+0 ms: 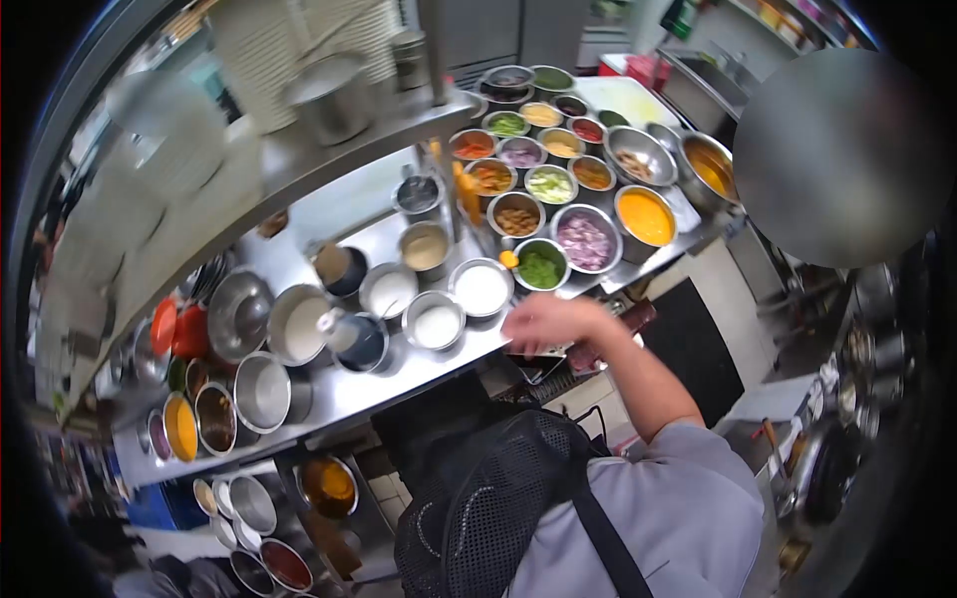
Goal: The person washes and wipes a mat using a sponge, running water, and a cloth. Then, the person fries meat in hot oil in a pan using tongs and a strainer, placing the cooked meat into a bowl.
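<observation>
My right hand (pixel 553 323) hangs over the counter's front edge, blurred by motion. Its fingers point left and down, loosely apart, and nothing shows in them. Nearest to it are a metal bowl of chopped greens (pixel 539 267), a container of white powder or liquid (pixel 480 287) and a second white-filled container (pixel 435 327). Just beyond the greens stands a bowl of chopped purple onion (pixel 584 242), beside a bowl of orange liquid (pixel 646 216). My left hand is out of sight. A black mesh cap (pixel 488 498) and a grey-sleeved shoulder (pixel 688 488) fill the bottom.
Several bowls of cut vegetables cover the counter's far right. Metal bowls (pixel 240 313) and dark squeeze bottles (pixel 356 341) stand to the left. A steel shelf (pixel 329 164) runs above. A large blurred grey disc (pixel 837 156) covers the upper right. A container of amber liquid (pixel 330 485) sits below.
</observation>
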### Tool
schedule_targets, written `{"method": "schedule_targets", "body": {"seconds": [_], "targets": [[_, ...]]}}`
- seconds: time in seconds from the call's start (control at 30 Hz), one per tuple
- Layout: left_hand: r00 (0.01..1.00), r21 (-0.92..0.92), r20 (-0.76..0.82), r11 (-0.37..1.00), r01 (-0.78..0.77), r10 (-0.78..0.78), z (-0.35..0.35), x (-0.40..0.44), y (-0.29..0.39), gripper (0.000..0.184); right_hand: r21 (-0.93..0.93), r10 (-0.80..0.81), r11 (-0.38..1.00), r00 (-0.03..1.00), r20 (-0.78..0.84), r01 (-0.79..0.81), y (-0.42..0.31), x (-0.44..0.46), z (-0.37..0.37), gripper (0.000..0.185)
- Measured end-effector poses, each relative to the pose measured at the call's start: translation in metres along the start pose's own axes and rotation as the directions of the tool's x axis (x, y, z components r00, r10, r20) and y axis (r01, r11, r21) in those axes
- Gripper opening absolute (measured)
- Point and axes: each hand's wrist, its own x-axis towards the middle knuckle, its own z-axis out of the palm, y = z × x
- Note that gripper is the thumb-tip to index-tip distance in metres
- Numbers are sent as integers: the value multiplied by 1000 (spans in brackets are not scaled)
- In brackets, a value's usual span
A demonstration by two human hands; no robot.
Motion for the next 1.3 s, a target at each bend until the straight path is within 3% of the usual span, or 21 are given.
{"method": "schedule_targets", "body": {"seconds": [0.07,0.13,0.2,0.3,0.33,0.37,0.43,0.47,0.5,0.53,0.57,0.6,0.67,0.97,1.0,1.03,1.07,1.1,1.13,1.2,1.3], "targets": [[1000,30,30,1000,3,-3,21,1,11,20,-88,-123,992,824,-553,89,40,-33,-78,26],[998,48,57,999,-11,8,41,1,28,20,-33,-75,994,419,-905,106,98,-55,-163,30],[997,32,72,999,-40,38,62,6,50,20,-3,-3,996,-3,-1000,87,167,-62,-247,30],[992,-89,80,992,-89,96,84,29,82,19,137,122,986,-148,-981,-97,304,-44,-376,31],[959,77,8,956,-283,283,96,18,91,15,218,228,902,-19,-974,-373,295,-52,-389,30],[952,143,4,942,-303,306,99,19,95,13,448,468,833,17,-883,326,284,-41,-381,30],[975,356,-31,914,-193,219,110,1,119,17,575,441,605,370,-818,551,335,-16,-415,43],[969,206,-66,954,-220,237,119,-11,126,21,626,475,623,409,-779,469,378,5,-446,42],[950,382,-140,901,-207,278,133,-39,146,24,633,441,552,454,-774,543,383,16,-450,31],[949,249,-201,950,-189,241,130,-33,138,22,638,437,596,470,-767,487,397,27,-463,20],[929,242,-256,948,-205,266,135,-40,138,21,208,34,938,523,-852,278,454,32,-494,17],[911,245,-295,944,-221,290,137,-40,133,19,620,470,650,410,-782,438,375,25,-458,19],[923,253,-294,952,-174,247,138,-38,122,19,647,462,634,463,-756,423,325,15,-439,23],[968,320,-234,947,-9,88,134,-43,77,22,393,284,788,287,-915,473,279,-34,-428,41],[971,285,-222,958,-23,89,129,-42,74,21,375,232,789,329,-915,486,290,-43,-437,38],[971,274,-224,961,-19,83,125,-43,72,21,-43,-148,960,370,-917,277,342,-53,-468,29],[965,235,-250,972,-16,76,120,-43,69,22,469,192,741,519,-833,480,340,-62,-492,26],[960,196,-272,980,-16,70,114,-40,65,22,376,143,857,539,-830,351,311,-90,-461,22],[961,187,-270,982,-17,68,106,-36,59,22,-280,-177,947,475,-862,-156,205,-131,-354,48],[962,204,-265,979,-8,63,83,-29,44,24,404,233,878,506,-830,257,125,-148,-287,41],[968,80,-248,997,-2,22,48,-20,14,24,259,40,932,636,-770,255,110,-147,-251,39]]}}
